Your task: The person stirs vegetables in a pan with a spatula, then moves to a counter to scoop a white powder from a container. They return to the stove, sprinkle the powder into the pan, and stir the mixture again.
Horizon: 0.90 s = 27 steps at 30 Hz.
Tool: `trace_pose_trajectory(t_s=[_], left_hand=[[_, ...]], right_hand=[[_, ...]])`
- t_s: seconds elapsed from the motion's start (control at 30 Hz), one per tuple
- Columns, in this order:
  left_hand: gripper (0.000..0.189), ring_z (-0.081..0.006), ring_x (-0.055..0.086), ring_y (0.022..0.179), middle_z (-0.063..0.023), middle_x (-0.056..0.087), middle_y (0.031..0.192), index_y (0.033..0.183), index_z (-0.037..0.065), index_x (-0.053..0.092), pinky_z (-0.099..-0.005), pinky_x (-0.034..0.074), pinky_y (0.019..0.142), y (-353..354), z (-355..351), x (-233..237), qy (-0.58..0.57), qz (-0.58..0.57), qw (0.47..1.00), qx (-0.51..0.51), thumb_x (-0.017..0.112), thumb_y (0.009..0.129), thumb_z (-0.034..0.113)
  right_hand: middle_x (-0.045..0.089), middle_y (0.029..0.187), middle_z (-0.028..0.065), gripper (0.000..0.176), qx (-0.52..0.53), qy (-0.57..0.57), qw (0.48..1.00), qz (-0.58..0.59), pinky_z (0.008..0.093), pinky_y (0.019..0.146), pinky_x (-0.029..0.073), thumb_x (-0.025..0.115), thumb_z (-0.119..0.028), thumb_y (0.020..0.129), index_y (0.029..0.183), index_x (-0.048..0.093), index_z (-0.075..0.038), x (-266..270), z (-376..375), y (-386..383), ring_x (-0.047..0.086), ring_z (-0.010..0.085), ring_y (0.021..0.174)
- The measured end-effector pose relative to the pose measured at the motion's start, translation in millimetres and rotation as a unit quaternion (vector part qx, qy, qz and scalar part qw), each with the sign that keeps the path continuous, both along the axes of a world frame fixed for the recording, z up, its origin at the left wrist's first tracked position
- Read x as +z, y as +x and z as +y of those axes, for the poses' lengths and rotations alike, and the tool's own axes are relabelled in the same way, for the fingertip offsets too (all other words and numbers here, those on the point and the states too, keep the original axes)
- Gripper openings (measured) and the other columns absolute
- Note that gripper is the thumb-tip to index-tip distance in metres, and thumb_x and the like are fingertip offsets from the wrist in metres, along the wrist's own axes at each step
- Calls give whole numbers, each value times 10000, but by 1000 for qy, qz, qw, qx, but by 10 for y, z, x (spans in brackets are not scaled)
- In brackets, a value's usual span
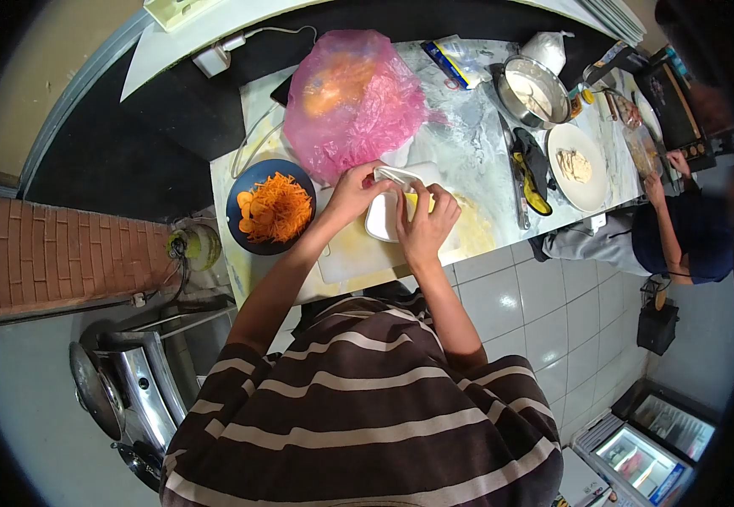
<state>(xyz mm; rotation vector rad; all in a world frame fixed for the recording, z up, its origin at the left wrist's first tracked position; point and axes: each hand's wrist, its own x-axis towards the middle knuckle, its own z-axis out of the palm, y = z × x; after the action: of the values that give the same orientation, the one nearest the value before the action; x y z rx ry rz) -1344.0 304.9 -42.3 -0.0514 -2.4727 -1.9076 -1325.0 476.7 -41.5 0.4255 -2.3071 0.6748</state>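
A small white container (381, 221) with rounded corners is between my two hands, over a pale cutting board (346, 264). My left hand (356, 198) is closed on its far-left edge, near a whitish piece (396, 175) that could be a folded lid or wrapper. From the right, my right hand (428, 226) has its fingers bent over the container, thumb and fingertips at the rim; what lies under them is partly hidden. Left of my left forearm is a dark blue plate (242, 235) heaped with shredded and sliced carrot (275, 207).
A pink plastic bag (350, 118) bulges behind my hands. To the right are a metal bowl (563, 108), a knife (522, 203), a black-and-yellow item (536, 196) and a white plate (591, 198) with pale food. Another person (688, 228) works at the far right.
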Motion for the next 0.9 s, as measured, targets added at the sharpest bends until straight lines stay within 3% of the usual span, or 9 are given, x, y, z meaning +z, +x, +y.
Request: trace_pose_trajectory(t_s=[0.03,0.27,0.53,0.77,0.83,0.9], left_hand=[[235,-77,607,885,-23,708,951,1108,-4,684,-276,507,789,-5,-3,0,-14,-20,1000,-2,738,924,132],[193,-72,603,853,-29,697,898,1049,-15,681,-271,508,758,-17,-1,-37,-14,-8,1000,0,733,923,122],[278,-100,634,872,-85,735,939,1113,-32,680,-301,514,777,-11,2,32,-64,-7,998,26,748,904,138],[275,-108,648,890,-85,736,940,1116,-33,683,-296,510,792,-35,-14,-94,-36,3,999,21,747,909,136],[239,-130,588,683,-93,694,800,1054,-5,692,-306,489,660,-42,4,-99,-5,54,998,42,761,884,149],[244,-128,598,695,-96,696,804,1059,-10,691,-304,493,666,-18,10,-82,-13,55,997,51,763,883,142]], right_hand=[[542,1084,111,418,0,0,1000,1,433,864,388,800,-200,836,1216,641,-128,2,6,13,514,287,1007],[544,1085,93,385,-24,46,998,-23,439,878,379,786,-214,832,1176,636,-125,0,10,6,513,291,1027],[559,1125,91,355,-19,69,997,-18,460,886,390,765,-220,829,1146,636,-126,-20,3,-57,529,294,1064],[556,1133,107,360,33,124,991,31,455,885,389,763,-200,841,1159,618,-116,55,82,-210,529,300,1060],[559,1142,110,364,45,140,988,48,458,886,392,759,-200,842,1164,614,-111,40,96,-246,532,302,1074],[575,1183,104,353,48,147,988,26,480,919,425,735,-215,838,1160,643,-105,9,112,-246,549,300,1105]])
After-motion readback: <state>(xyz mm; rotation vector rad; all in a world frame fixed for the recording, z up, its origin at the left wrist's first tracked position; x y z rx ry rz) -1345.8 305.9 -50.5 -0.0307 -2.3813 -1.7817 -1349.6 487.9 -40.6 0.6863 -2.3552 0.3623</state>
